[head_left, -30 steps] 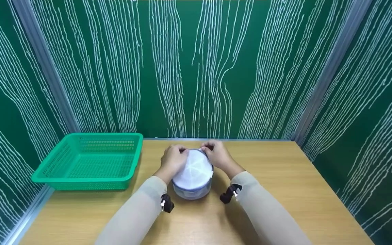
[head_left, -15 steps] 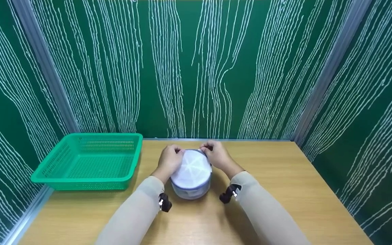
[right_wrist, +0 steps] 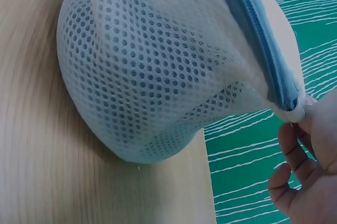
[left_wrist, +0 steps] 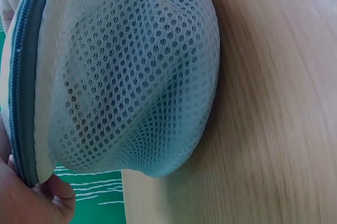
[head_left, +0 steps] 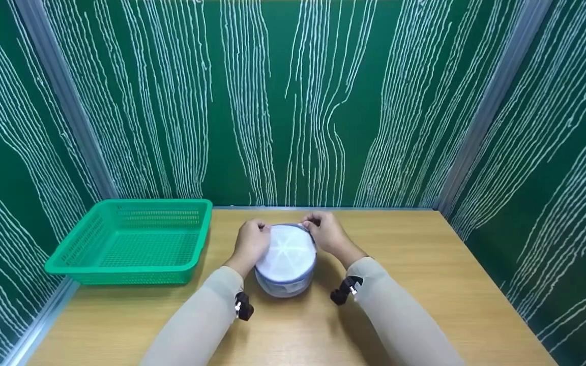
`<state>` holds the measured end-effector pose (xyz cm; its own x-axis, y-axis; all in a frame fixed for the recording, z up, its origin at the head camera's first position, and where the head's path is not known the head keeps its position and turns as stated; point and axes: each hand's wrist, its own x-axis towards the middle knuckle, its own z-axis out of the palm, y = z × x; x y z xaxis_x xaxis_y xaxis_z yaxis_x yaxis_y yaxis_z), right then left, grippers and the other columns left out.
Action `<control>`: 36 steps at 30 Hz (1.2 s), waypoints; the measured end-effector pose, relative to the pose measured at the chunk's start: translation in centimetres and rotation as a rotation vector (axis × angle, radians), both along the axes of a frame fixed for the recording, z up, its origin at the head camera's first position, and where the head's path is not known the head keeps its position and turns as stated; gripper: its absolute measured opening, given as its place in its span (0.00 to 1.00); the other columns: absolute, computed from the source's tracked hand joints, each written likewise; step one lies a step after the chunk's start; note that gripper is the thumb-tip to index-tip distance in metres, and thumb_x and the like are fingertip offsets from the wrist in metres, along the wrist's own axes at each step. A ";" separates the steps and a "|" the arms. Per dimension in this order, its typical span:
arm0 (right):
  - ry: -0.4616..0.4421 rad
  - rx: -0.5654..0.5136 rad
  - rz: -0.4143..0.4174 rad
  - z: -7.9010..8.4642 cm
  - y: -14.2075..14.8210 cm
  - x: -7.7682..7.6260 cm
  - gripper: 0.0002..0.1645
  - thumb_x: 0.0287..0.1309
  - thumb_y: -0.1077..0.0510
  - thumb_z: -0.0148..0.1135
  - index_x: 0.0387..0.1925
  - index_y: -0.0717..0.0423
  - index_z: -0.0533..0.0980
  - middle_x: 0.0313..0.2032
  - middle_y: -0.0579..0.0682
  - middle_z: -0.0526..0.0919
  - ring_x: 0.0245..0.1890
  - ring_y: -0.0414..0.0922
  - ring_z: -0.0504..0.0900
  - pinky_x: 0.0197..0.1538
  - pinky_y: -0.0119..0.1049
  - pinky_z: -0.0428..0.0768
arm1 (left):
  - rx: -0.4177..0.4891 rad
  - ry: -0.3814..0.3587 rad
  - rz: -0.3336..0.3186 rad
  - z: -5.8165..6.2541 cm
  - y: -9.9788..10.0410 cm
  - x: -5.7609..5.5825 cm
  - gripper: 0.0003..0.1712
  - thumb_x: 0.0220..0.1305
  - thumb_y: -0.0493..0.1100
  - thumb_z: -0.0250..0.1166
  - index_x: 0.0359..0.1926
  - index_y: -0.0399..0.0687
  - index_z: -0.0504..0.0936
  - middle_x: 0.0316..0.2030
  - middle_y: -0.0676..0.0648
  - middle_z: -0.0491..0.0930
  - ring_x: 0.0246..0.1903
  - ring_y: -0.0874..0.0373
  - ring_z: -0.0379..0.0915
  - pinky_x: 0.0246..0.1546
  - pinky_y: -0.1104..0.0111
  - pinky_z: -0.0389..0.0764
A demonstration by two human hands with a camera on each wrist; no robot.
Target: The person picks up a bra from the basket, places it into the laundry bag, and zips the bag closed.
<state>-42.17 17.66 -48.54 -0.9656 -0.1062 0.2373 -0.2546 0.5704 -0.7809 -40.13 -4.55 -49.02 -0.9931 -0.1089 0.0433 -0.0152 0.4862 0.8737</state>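
Note:
A round white mesh laundry bag (head_left: 285, 254) with a blue zipper round its top edge stands on the wooden table, its flat white lid facing up. At the lid's back left, my left hand (head_left: 251, 244) pinches the rim. My right hand (head_left: 327, 235) grips the rim at the back right, thumb and finger together on the end of the zipper band. From the left wrist, the zipper (left_wrist: 23, 77) runs along the bag's edge down to my fingers. The right wrist view has the zipper (right_wrist: 263, 40) ending at my right fingertips, with the soft mesh side (right_wrist: 152, 66) creased.
A green plastic basket (head_left: 120, 274) with slotted sides stands at the back left of the table (head_left: 425, 284). Green walls (head_left: 313, 101) with white wavy lines rise behind and on both sides. Both forearms wear a black wrist mount (head_left: 243, 306) over pale sleeves.
My left hand has shifted left and slightly down along the rim. The bag has moved a little left, while my right hand has stayed almost in place.

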 end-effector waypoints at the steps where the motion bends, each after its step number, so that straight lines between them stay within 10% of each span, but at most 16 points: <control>1: 0.001 -0.004 0.000 0.0 0.1 0.0 0.06 0.81 0.65 0.66 0.47 0.58 0.88 0.46 0.55 0.92 0.50 0.48 0.89 0.59 0.44 0.92 | 0.002 0.002 0.005 0.1 -0.1 0.0 0.17 0.90 0.43 0.57 0.63 0.39 0.87 0.60 0.39 0.87 0.61 0.45 0.83 0.70 0.48 0.85; 21: 0.051 -0.042 0.001 0.1 0.0 0.1 0.07 0.79 0.68 0.66 0.44 0.59 0.88 0.45 0.56 0.92 0.49 0.49 0.89 0.58 0.45 0.91 | -0.055 0.027 -0.026 0.9 -0.4 0.1 0.21 0.90 0.48 0.57 0.68 0.42 0.87 0.66 0.40 0.87 0.70 0.44 0.82 0.76 0.47 0.82; 29: 0.116 -0.054 0.022 -0.1 -0.6 0.1 0.05 0.77 0.69 0.68 0.42 0.63 0.88 0.43 0.58 0.93 0.47 0.50 0.90 0.55 0.45 0.92 | -0.187 0.100 -0.157 1.9 0.4 -0.2 0.17 0.89 0.49 0.61 0.55 0.44 0.92 0.57 0.42 0.89 0.60 0.45 0.85 0.68 0.49 0.85; 36: 0.065 -0.063 0.018 0.1 -0.3 0.2 0.06 0.79 0.67 0.67 0.43 0.60 0.88 0.44 0.56 0.93 0.46 0.48 0.90 0.56 0.43 0.92 | -0.145 0.054 -0.148 1.6 0.4 -0.3 0.15 0.89 0.50 0.61 0.51 0.48 0.91 0.50 0.45 0.89 0.50 0.50 0.83 0.59 0.53 0.87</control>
